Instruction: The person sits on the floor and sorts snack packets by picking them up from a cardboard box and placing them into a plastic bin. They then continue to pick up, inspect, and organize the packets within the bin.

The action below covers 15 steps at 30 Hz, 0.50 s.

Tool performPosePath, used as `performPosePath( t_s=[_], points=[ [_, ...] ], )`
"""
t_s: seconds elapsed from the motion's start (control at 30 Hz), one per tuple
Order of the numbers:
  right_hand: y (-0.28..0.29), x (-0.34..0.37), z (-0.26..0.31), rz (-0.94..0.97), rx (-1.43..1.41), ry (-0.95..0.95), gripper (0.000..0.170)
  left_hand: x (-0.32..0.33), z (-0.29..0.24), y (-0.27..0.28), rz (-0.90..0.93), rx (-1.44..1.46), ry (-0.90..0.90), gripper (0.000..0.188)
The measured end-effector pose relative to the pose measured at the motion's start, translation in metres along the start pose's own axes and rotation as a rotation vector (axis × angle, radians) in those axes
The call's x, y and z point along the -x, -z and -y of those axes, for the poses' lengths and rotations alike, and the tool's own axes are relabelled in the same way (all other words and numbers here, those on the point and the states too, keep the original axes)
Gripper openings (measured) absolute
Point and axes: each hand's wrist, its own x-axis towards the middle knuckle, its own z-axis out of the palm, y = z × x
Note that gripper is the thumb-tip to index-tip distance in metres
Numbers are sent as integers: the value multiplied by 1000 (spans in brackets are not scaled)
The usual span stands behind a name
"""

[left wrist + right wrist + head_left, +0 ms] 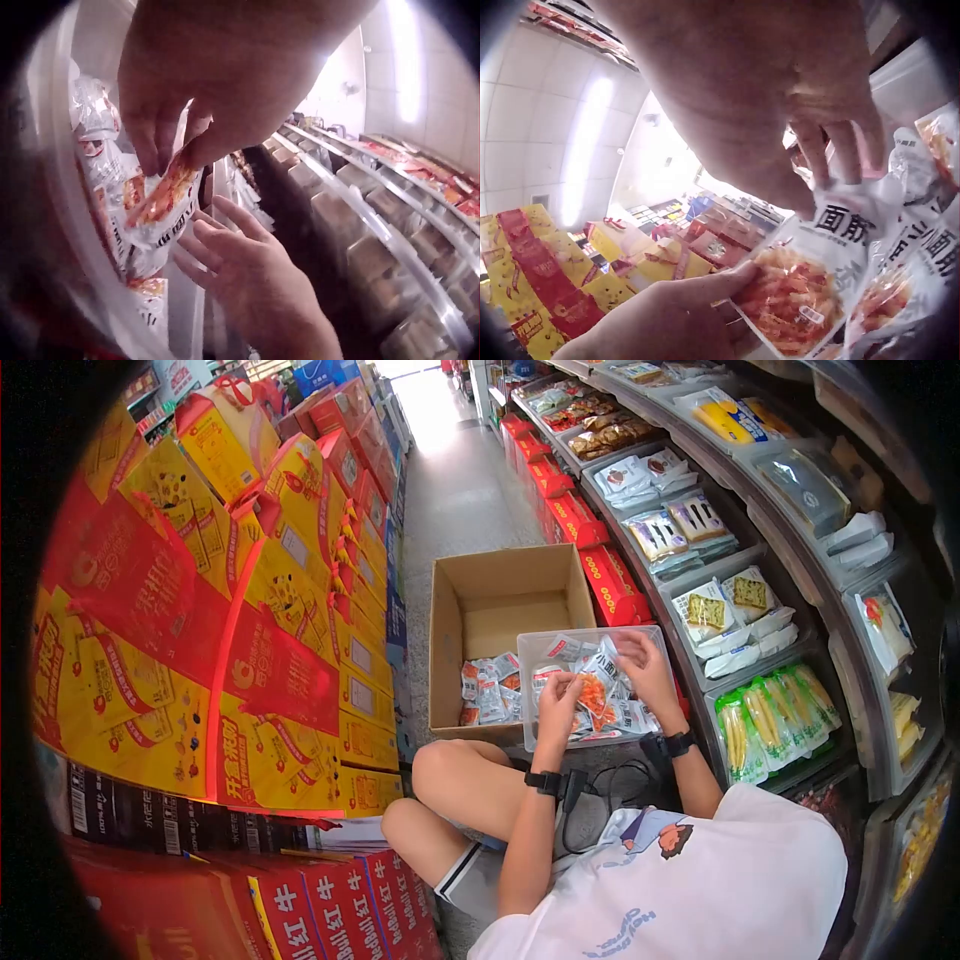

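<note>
A white snack packet with an orange-red food picture (597, 698) (166, 196) (791, 296) is held over a translucent plastic bin (655, 732). My left hand (558, 710) (225, 82) (667, 319) pinches its edge, the thumb lying on the front in the right wrist view. At the packet's printed upper end is my right hand (645, 672) (262, 281) (757, 97), its fingers spread and loosely bent in the left wrist view; whether they touch it is hard to tell. Similar packets (632, 716) (900, 289) lie in the bin.
An open cardboard box (508, 582) stands beside the bin, with similar packets (490, 690) at its near end. Shelves of packaged food (735, 605) line the right; stacked yellow and red boxes (290, 585) line the left. A grey floor aisle (455, 490) runs ahead.
</note>
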Motion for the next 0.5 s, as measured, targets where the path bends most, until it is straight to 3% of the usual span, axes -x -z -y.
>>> performPosePath(
  t_s=[0.13,0.33,0.43,0.5],
  points=[
    [-6,-9,10,-9,46,-8,31,6,-12,4,-4,82,42,13],
    [-7,-11,8,40,118,-103,27,12,-19,5,-37,217,65,10],
    [-9,-10,16,43,-204,-212,24,11,-10,16,-1,152,61,12],
    [-13,-9,28,62,-214,-173,22,11,-2,20,18,45,48,16]
  ],
)
